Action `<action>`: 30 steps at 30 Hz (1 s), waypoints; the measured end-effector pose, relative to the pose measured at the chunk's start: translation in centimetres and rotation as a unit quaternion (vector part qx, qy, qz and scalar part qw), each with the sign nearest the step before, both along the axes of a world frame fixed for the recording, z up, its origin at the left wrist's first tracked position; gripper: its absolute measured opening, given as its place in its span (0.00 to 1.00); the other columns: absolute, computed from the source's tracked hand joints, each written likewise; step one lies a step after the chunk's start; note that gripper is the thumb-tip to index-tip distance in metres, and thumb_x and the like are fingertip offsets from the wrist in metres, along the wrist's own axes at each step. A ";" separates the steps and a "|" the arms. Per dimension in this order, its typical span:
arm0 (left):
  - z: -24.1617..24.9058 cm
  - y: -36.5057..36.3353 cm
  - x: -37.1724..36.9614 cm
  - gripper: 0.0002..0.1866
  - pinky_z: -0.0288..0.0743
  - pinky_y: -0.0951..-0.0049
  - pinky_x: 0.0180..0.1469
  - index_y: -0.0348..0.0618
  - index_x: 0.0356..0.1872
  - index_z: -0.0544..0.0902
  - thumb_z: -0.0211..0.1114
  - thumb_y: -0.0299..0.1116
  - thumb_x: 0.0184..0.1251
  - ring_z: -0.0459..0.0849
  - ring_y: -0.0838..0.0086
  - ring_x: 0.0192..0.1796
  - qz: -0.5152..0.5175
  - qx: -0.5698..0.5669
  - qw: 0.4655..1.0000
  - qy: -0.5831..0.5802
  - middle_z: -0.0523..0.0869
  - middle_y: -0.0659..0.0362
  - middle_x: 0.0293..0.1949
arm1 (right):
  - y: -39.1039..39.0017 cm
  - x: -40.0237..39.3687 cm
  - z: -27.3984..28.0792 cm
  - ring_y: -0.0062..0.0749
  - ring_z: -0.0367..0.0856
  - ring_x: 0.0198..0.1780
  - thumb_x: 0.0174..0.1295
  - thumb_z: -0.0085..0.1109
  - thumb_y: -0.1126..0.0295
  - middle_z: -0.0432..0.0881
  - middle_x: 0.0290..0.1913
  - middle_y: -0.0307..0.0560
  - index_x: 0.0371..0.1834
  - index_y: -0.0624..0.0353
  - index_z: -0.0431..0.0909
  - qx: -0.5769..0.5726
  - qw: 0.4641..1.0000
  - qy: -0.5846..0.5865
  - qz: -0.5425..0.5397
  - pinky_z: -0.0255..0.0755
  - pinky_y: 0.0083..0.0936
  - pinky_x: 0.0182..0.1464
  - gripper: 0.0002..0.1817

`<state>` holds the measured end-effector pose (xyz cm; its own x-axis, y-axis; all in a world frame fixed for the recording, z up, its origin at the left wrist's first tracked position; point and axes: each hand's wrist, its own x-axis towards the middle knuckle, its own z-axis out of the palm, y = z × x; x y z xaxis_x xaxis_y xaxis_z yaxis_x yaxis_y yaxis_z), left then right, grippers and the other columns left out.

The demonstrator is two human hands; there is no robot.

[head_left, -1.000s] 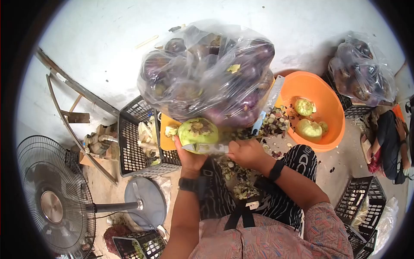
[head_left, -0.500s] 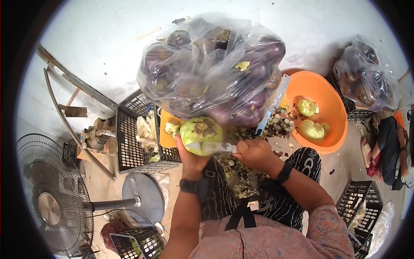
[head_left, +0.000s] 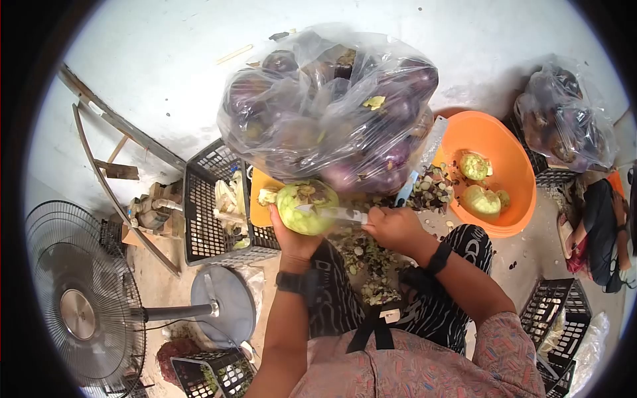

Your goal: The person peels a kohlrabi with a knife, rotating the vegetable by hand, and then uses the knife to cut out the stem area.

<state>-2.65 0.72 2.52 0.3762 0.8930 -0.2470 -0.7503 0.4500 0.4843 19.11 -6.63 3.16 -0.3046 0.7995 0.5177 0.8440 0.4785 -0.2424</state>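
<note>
My left hand [head_left: 293, 240] is wrapped around the lower left side of a round, pale green peeled eggplant [head_left: 306, 207], which has brown patches on its top. In my right hand [head_left: 394, 227] is a knife [head_left: 340, 214], its blade lying across the eggplant's face with the tip pointing left. Just beyond the eggplant, a large clear plastic bag [head_left: 302, 113] of purple eggplants rests over a yellow-orange board [head_left: 261, 213]. A wide-bladed knife with a light blue handle [head_left: 407, 190] lies right of the bag. Dark peelings [head_left: 375, 265] litter the floor between my knees.
To the right, an orange basin [head_left: 519, 166] holds several peeled eggplants. A black crate [head_left: 199, 229] with pale scraps stands left, near a floor fan [head_left: 86, 312]. Another bag of eggplants [head_left: 564, 119] and a person's arm [head_left: 622, 232] appear at far right.
The knife blade has shifted slightly right and its tip now sits higher on the eggplant. The eggplant has turned a little, its stem end less squarely facing me. My left hand keeps its hold.
</note>
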 end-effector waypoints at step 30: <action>-1.3 -0.7 0.3 0.41 0.62 0.46 0.67 0.45 0.69 0.63 0.33 0.67 0.68 0.68 0.52 0.67 0.045 0.059 0.997 0.023 0.69 0.49 0.67 | -3.0 1.0 1.6 0.43 0.80 0.27 0.60 0.54 0.67 0.79 0.29 0.46 0.45 0.56 0.75 -0.056 0.993 0.107 -0.020 0.75 0.36 0.29 0.11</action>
